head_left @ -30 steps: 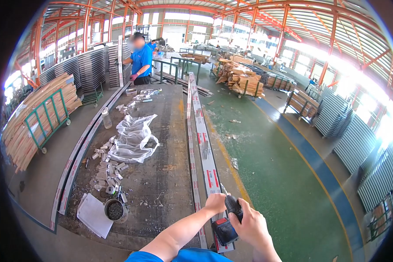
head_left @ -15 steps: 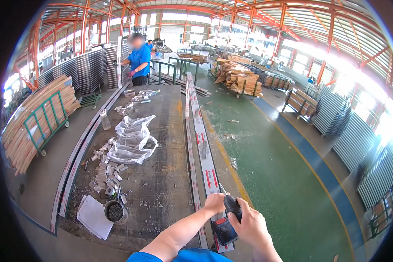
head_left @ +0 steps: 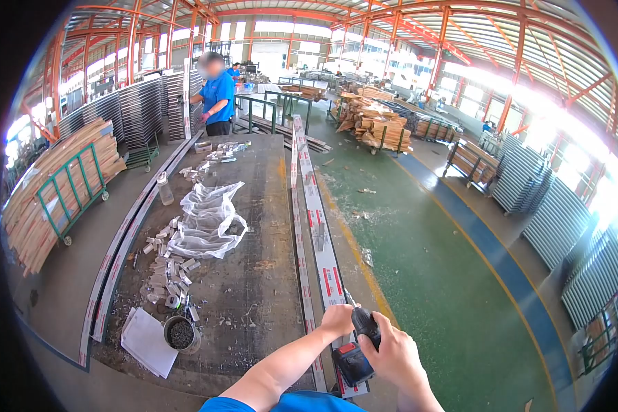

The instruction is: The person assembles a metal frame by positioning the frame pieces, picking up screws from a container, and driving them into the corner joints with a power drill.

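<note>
My right hand (head_left: pixel 399 353) is wrapped round a black cordless drill (head_left: pixel 367 327) with a red-marked battery at its base. The drill's bit end points away from me, over the right edge of a long profile (head_left: pixel 328 264) that carries red and white labels. Close beside the front of the drill, my left hand (head_left: pixel 338 320) is closed at the profile. Its fingertips are turned away, so whatever they grip is hidden. A second, narrower profile (head_left: pixel 301 257) runs alongside on the left.
On the dark workbench (head_left: pixel 254 295) lie white plastic sheeting (head_left: pixel 206 223), small metal pieces (head_left: pixel 168 278), papers (head_left: pixel 144 343), a tin of screws (head_left: pixel 181 334) and a bottle (head_left: pixel 165 189). More long profiles (head_left: pixel 127 240) line its left edge. A co-worker (head_left: pixel 218 96) stands at the far end.
Both my hands and the drill stay in the same place. The co-worker at the far end has shifted very slightly to the left.
</note>
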`<state>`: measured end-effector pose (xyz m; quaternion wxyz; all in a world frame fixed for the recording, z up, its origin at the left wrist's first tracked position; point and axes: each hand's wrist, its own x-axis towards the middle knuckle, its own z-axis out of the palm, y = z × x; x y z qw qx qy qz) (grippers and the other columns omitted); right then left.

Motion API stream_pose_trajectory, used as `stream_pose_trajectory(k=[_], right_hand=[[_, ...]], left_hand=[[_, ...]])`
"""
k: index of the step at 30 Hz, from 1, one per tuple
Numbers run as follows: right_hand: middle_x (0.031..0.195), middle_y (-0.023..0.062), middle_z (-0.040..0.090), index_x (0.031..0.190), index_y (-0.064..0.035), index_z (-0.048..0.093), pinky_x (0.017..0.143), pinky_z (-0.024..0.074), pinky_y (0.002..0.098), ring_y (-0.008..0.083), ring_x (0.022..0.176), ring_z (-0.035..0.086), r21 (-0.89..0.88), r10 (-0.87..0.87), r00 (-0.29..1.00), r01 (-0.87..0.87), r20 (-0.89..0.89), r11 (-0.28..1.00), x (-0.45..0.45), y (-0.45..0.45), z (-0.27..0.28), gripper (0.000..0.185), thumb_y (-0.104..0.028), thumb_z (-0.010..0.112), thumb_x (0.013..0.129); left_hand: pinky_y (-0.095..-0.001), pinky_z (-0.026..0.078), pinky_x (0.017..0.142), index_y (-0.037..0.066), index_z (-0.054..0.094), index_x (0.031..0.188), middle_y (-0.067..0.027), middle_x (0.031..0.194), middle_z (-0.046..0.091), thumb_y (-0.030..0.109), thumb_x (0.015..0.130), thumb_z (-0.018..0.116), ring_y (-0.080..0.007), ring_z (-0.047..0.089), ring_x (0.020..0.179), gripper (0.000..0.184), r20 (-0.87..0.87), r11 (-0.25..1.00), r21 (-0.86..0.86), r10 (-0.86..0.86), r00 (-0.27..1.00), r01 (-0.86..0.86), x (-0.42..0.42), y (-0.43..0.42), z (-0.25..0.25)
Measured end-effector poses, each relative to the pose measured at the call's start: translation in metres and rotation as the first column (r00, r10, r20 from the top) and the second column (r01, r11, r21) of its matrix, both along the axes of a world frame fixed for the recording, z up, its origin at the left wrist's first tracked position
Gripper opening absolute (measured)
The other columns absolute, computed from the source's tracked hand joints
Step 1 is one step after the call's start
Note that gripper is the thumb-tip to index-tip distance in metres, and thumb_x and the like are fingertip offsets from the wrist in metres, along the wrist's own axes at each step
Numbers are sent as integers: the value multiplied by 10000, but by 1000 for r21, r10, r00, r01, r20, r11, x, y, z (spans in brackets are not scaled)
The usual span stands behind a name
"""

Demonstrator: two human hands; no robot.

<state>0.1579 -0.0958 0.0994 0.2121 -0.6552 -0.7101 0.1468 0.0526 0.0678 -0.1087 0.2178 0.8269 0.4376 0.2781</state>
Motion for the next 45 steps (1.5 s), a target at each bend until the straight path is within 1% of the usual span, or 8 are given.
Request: stream_pose_trajectory(k=[17, 30, 34, 39, 45], right_hand=[[1031, 240, 721, 1347, -17, 531, 832, 559, 490, 435, 961, 707, 17, 1, 1000, -1, -5, 1000, 0, 0, -1, 546, -346, 669, 935], [1069, 242, 721, 1361, -14, 529, 856, 561, 482, 430, 991, 706, 5, 0, 1000, 0, -8, 1000, -1, 0, 0, 557, -351, 665, 938], [1070, 243, 720, 1363, -17, 527, 860, 560, 483, 432, 997, 703, 5, 2, 1000, -2, -14, 1000, -1, -1, 0, 558, -353, 664, 939], [1072, 245, 719, 1364, -16, 526, 862, 557, 485, 433, 1001, 701, -4, 0, 1000, 0, -13, 1000, -1, -1, 0, 561, -357, 661, 940], [1074, 246, 719, 1365, -15, 526, 867, 557, 484, 433, 1004, 702, -8, -3, 1000, 3, -12, 1000, -1, -1, 1, 564, -359, 659, 938]], left_hand=[[-501, 559, 722, 98, 678, 972, -177, 846, 732, 376, 919, 560, -381, 727, 853, 307, 5, 1000, -21, 8, 1000, -8, 0, -1, 1], [-493, 559, 753, 107, 688, 984, -174, 870, 738, 379, 930, 557, -378, 724, 886, 307, 4, 999, -37, 4, 1000, -4, -1, 1, -3], [-491, 560, 748, 108, 689, 991, -176, 864, 737, 374, 932, 556, -377, 725, 881, 304, 0, 1000, -30, 1, 1000, -1, 0, 2, -5], [-497, 560, 726, 103, 685, 961, -173, 836, 733, 362, 930, 559, -380, 725, 853, 290, 3, 1000, -8, 8, 1000, -8, 0, 1, -3], [-500, 560, 724, 98, 683, 940, -171, 826, 729, 362, 928, 562, -382, 724, 854, 290, 25, 1000, 13, 2, 1000, -2, -1, -1, -2]])
